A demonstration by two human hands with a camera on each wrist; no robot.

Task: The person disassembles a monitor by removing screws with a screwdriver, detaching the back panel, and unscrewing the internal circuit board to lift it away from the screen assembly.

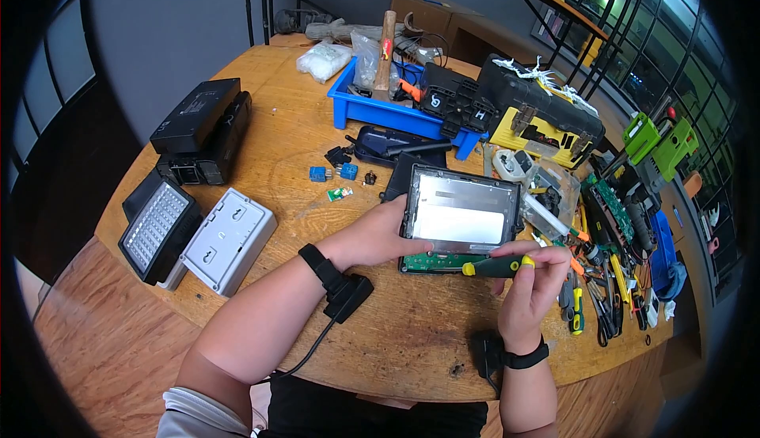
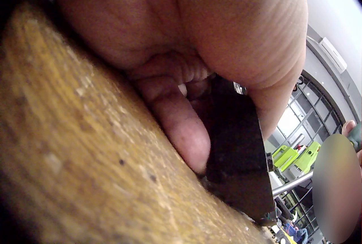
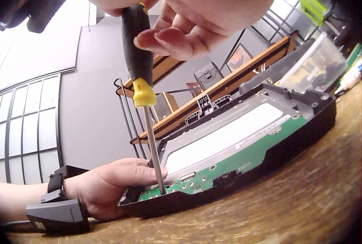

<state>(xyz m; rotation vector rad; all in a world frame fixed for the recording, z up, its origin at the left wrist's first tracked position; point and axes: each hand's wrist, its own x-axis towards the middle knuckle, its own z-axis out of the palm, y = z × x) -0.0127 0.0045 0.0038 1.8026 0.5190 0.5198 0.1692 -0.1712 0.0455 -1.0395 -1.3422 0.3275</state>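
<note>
A black-framed device (image 1: 463,216) with a silver plate and a green circuit board (image 3: 226,167) lies on the wooden table. My left hand (image 1: 378,236) grips its left side, thumb over the front edge and fingers curled against the side in the left wrist view. My right hand (image 1: 529,292) holds a green and yellow screwdriver (image 3: 138,57) by its handle. In the right wrist view the shaft slants down, its tip at the board's corner near my left thumb; exact contact cannot be told.
Left stand an LED lamp (image 1: 161,228), a white box (image 1: 229,240) and black cases (image 1: 198,125). Behind are a blue bin (image 1: 380,113) and a black-yellow toolbox (image 1: 546,113). Small blue parts (image 1: 347,170) lie left of the device; many tools lie right, including another screwdriver (image 1: 578,311).
</note>
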